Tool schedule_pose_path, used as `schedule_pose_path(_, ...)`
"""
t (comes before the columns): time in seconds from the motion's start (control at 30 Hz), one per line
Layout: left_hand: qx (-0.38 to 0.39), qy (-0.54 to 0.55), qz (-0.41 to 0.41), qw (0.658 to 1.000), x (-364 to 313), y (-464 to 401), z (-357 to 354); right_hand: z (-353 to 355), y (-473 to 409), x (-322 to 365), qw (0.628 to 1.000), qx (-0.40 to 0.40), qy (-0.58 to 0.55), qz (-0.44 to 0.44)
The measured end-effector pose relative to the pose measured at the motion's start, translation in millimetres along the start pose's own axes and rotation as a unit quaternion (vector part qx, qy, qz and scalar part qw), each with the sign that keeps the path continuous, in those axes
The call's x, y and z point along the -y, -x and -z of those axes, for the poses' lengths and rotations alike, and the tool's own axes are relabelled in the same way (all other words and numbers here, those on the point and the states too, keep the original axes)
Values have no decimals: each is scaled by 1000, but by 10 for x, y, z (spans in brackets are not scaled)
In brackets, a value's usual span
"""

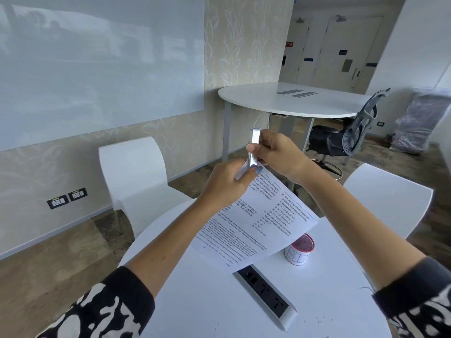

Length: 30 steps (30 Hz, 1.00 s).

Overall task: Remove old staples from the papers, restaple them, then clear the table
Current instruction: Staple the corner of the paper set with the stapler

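Two hands are up in the air over the far edge of a round white table (195, 301). The left hand (224, 186) pinches the top corner of the papers (256, 225) between its thumb and curled fingers. The papers are white sheets full of small black print. They hang down from that corner and slant toward the table, and their low edge is just over the power strip (266, 298) set into the table top.

The right hand (275, 152) holds a thin silver tool (254, 147). Its fingers are curled around the tool and its thumb presses on the side. The tool stands almost straight up, and its low end is at the corner of the papers, right by the left thumb. I cannot tell if the tool is biting the papers or only touching them.

A small white cup (299, 250) with a red rim stands near the right edge of the table, just beside the low corner of the papers. It has the letters BIN on its side.

Both arms wear black and white sleeves (109, 311). A white chair (136, 176) stands past the far left edge of the table.
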<state>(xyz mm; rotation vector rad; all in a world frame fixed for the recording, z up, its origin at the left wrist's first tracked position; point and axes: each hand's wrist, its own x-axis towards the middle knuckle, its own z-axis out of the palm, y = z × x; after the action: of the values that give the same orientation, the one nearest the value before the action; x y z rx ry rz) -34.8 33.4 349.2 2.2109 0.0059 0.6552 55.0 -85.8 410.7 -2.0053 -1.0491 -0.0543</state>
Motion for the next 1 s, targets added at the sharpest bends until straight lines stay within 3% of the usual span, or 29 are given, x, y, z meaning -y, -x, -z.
schedule_pose_path(0.53,36,10,-15,999,22,23,75,58,6,35,992,24,-120,-39)
schedule_pose_path(0.63,36,10,2,999,41,25,77,67,23,52,981,17,-184,-60)
schedule_pose_path(0.87,8,16,8,1000,121,40,79,80,8,-6,929,-85,-337,-123)
schedule_pose_path(0.93,2,10,12,1000,155,51,75,77,15,-40,917,-85,-361,-149)
schedule_pose_path(1.0,-3,1,11,1000,200,56,74,62,54,-87,928,-53,-332,-158)
